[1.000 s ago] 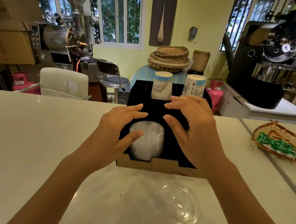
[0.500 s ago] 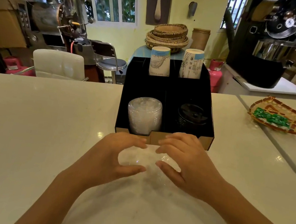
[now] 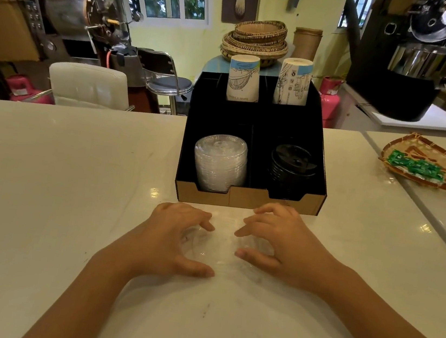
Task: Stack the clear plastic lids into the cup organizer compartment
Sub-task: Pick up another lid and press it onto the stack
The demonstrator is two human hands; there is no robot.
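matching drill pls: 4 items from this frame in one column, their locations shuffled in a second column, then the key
Items:
1. stack of clear lids
2. stack of black lids
3. loose clear lid
4. green-wrapped sweets

Places:
A. in the woven tray on the right counter
B. front left compartment of the organizer
C. on the counter between the left hand and right hand
D. front right compartment of the organizer

Pairs: 1-B, 2-D, 3-C, 4-A
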